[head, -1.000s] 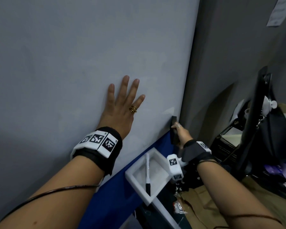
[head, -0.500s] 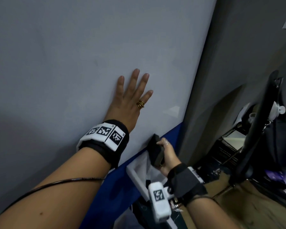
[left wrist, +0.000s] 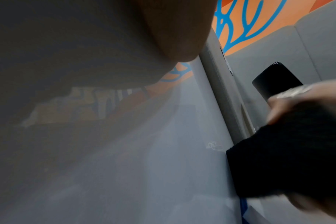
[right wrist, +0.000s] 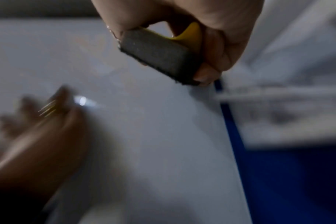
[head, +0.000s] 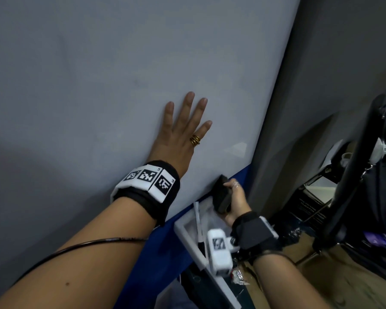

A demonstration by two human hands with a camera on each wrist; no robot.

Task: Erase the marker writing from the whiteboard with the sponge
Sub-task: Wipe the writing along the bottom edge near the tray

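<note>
The whiteboard point(head: 120, 74) fills most of the head view; I see no marker writing on the part in view. My left hand point(head: 183, 134) lies flat on the board with straight fingers and a gold ring. My right hand point(head: 234, 201) grips the sponge point(head: 221, 197), dark with a yellow back point(right wrist: 192, 33), by the board's lower right corner, above the white tray. In the right wrist view the sponge point(right wrist: 159, 56) is pinched between fingers and thumb, just off the board point(right wrist: 144, 136). In the left wrist view the sponge point(left wrist: 290, 159) shows as a dark blur.
A white tray point(head: 187, 237) with a marker point(head: 198, 221) in it sits on the blue ledge point(head: 165, 253) below the board. A grey partition point(head: 321, 85) stands to the right. A black stand and bags point(head: 366, 175) crowd the floor on the right.
My right hand has brought the sponge from the board's right edge down and leftward to a spot above the tray. My left hand has stayed flat on the board.
</note>
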